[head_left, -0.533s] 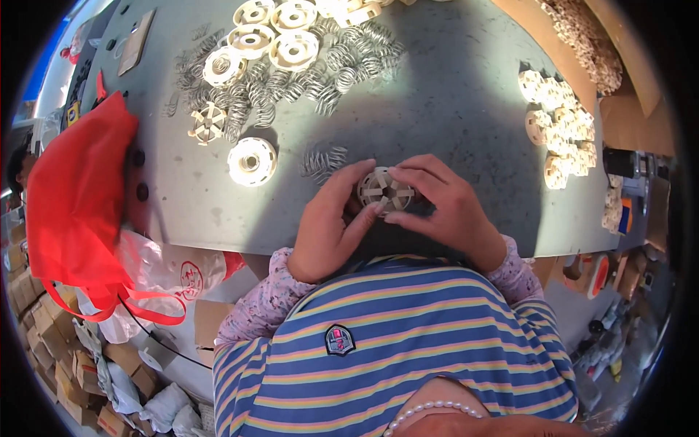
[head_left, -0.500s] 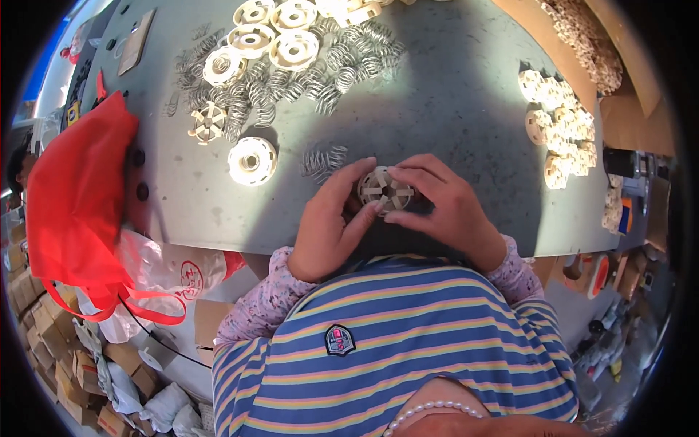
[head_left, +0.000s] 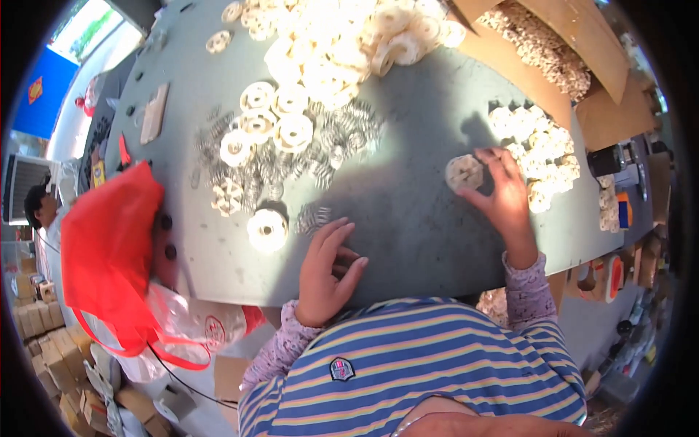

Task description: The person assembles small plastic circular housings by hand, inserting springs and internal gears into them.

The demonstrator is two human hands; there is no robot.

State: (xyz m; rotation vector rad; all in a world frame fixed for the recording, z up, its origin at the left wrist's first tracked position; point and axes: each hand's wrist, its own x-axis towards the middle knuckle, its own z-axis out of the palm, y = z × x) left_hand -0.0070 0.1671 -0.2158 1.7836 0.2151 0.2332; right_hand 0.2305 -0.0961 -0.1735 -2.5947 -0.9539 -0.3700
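Note:
My right hand pinches the edge of a round cream plastic part with radial slots, between thumb and fingers over the right half of the table. Nothing shows in my left hand; its fingers are loosely bent and apart, near the table's front edge. Just beyond its fingertips lie a few metal coil springs. To their left sits a cream ring-shaped part with a raised centre. Farther off, a slotted cream part lies beside a heap of coil springs, with several round cream parts on it.
A bright pile of cream parts covers the far table. Grouped cream parts stand at right, near a cardboard box of small pieces. At left are a red bag and a phone-like slab. Another person sits far left.
My right hand has carried the slotted round part away from my left hand, to the right and farther out. The left hand has let go of it. The whole view has shifted.

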